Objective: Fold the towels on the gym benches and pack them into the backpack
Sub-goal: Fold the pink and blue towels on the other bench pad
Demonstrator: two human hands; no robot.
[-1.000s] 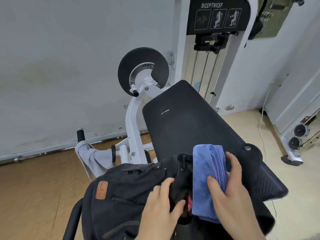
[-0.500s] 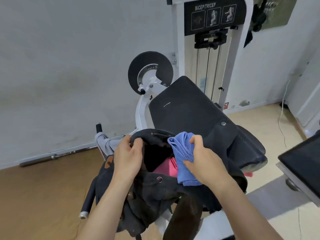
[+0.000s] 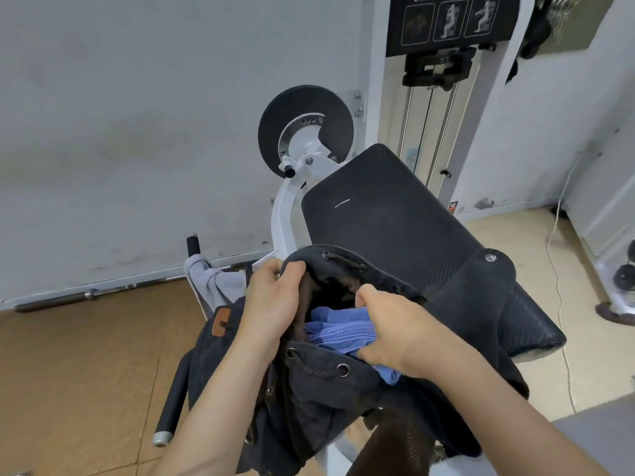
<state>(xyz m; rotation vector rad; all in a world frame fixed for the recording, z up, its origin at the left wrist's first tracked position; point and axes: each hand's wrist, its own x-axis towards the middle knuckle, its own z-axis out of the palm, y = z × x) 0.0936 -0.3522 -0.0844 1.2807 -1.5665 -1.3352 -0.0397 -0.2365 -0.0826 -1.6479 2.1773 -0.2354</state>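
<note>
One black bench pad (image 3: 395, 228), wooden floor (image 3: 86, 372)

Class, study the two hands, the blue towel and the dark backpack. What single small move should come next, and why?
Probably the right hand, gripping the folded blue towel, should push it deeper into the dark canvas drawstring backpack. The towel sits only partly inside, one corner poking over the near rim, while the left hand grips the rim, holding the mouth open.
</note>
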